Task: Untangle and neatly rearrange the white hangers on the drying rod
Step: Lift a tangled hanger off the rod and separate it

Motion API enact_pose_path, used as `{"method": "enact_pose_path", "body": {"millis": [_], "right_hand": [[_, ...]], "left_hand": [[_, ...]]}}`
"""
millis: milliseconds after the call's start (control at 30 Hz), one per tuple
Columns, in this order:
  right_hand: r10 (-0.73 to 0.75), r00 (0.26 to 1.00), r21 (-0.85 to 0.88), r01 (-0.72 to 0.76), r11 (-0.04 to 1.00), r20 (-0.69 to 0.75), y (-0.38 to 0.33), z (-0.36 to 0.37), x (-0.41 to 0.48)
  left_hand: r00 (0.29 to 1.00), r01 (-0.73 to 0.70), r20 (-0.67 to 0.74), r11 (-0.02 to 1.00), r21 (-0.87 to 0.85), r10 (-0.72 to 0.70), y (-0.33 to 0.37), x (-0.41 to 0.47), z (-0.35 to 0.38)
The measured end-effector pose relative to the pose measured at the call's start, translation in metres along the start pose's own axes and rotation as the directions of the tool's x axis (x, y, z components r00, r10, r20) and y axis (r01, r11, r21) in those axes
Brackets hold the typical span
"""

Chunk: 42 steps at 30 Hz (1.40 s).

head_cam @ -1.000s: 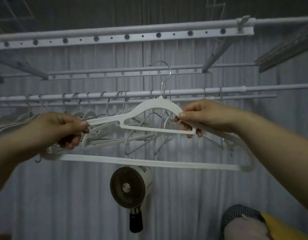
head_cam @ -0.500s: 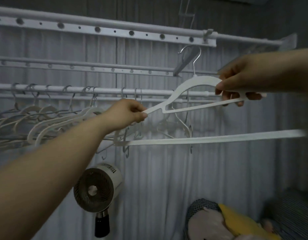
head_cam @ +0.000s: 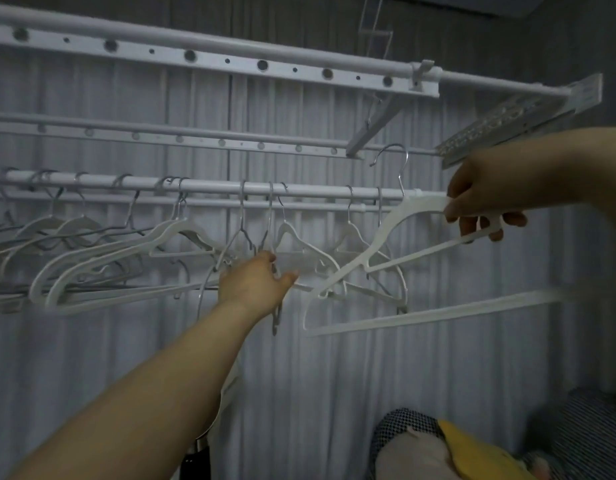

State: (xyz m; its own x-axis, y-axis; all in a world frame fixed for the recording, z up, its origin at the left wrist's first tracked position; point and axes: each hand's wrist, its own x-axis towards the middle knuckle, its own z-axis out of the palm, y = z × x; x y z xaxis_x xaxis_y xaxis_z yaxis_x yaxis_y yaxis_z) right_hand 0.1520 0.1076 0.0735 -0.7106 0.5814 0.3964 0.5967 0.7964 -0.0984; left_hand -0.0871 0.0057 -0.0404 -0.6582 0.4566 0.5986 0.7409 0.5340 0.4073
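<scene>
Item: white hanger [head_cam: 386,237], single, off the rod. The right hand [head_cam: 486,199] is closing thumb and fingers around its upper right shoulder and lower bar, holding it tilted, long axis running from high right down to low left. Its metal hook [head_cam: 393,161] is standing free above the drying rod [head_cam: 209,184], just right of the last hung hooks (not yet engaged).

Item: hanging hangers [head_cam: 92,251], a crowded, overlapping cluster along the rod's left and middle, several crossing one another.

Item: left hand [head_cam: 258,282], reaching into the cluster below the rod, fingers loosely spread among the wires; whether it is gripping anything cannot be told.

Relation governing the next move, as judged: the hook is lying above and slightly in front of the rod, nearest the right hand, so that hand is best placed to lower it onto the bare stretch of rod.
</scene>
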Motion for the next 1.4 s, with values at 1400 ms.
{"method": "enact_pose_path", "body": {"millis": [1400], "right_hand": [[-0.018, 0.978, 0.314, 0.084, 0.946, -0.208, -0.072, 0.105, 0.187]], "left_hand": [[0.988, 0.031, -0.151, 0.998, 0.048, -0.023, -0.011, 0.029, 0.04]]}}
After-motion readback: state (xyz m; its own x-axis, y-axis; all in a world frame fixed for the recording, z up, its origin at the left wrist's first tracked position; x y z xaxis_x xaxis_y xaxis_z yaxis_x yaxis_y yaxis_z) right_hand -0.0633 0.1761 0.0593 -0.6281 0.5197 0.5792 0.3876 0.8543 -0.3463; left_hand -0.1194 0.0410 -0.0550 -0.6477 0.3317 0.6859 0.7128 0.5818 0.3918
